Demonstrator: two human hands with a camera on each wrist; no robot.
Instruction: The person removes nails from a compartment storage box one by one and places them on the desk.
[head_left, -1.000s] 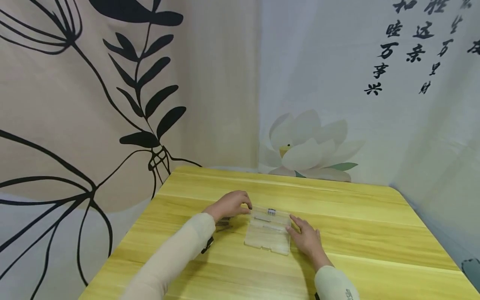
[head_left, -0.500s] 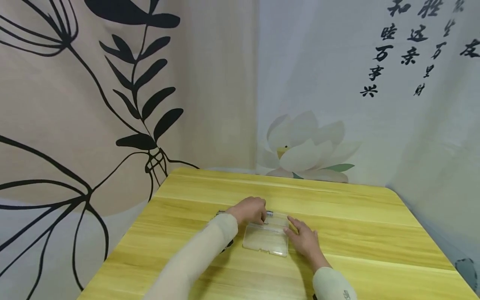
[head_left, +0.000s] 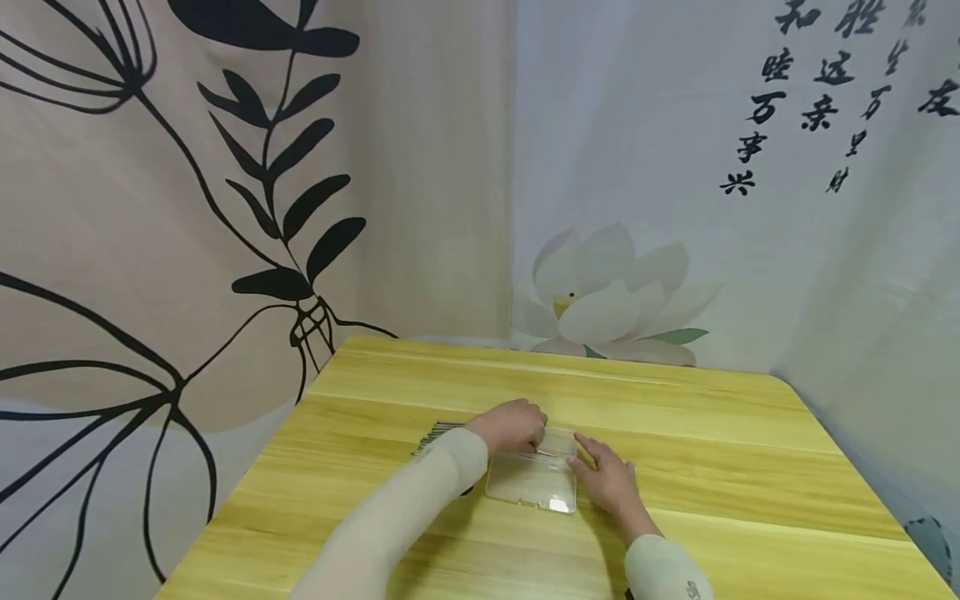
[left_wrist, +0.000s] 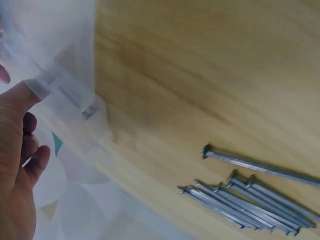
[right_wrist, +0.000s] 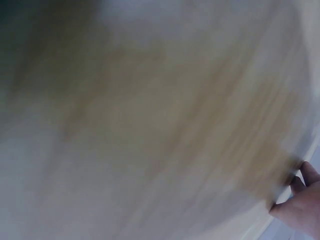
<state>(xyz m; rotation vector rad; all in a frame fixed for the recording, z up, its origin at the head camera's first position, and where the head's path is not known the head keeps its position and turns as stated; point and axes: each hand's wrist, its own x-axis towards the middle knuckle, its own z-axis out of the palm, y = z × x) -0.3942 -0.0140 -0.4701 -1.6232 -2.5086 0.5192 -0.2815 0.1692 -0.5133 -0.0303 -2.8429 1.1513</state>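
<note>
A clear plastic box (head_left: 531,480) lies opened flat on the table, its lid towards me. My left hand (head_left: 513,425) reaches over the far compartment, fingers bent down into it. In the left wrist view, a thin metal piece like a nail (left_wrist: 75,101) shows through the clear plastic beside the left hand (left_wrist: 16,135). Whether the fingertips pinch it is hidden. My right hand (head_left: 607,479) rests against the box's right edge, thumb and fingers fairly straight. Several metal nails (left_wrist: 245,205) lie in a row left of the box, with one nail (left_wrist: 260,165) apart.
The yellow wood-grain table (head_left: 735,467) extends around the box on all sides. A printed curtain (head_left: 442,167) hangs behind the table's far edge. My left sleeve (head_left: 405,508) passes in front of part of the nail row.
My left hand has moved right, from the box's left corner to over its far compartment. More of the nail row shows behind the sleeve. The right hand stays at the box's right edge.
</note>
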